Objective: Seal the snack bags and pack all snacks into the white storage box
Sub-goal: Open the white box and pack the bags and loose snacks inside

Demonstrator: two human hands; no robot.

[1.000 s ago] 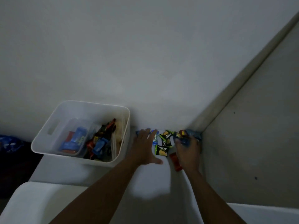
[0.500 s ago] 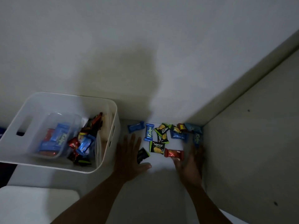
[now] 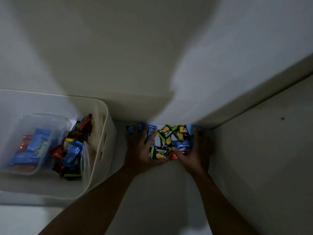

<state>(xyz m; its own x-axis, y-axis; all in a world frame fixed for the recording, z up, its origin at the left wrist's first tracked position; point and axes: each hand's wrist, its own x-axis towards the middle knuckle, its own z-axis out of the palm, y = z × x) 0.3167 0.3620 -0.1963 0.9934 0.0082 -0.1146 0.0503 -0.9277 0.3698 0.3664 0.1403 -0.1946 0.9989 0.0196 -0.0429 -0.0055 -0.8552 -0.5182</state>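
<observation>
Dim, murky frame, grey-green throughout. A broad dark shadow fans up the wall (image 3: 118, 48), with a paler band on its right. Left hand (image 3: 140, 150) and right hand (image 3: 194, 155) are near-silhouettes. Smear softens the white storage box (image 3: 107, 110) rim; print on the snack wrappers (image 3: 160, 151) reads clearly; lines bow outward near the edges

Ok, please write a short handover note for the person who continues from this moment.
Left hand: open, spread flat on the blue packets.
Right hand: open, cupping the right side of the loose snack pile.
White storage box: to the left, already holds many snacks.
Left to do: lift this pile into the box. Bag sealing: cannot tell.
</observation>
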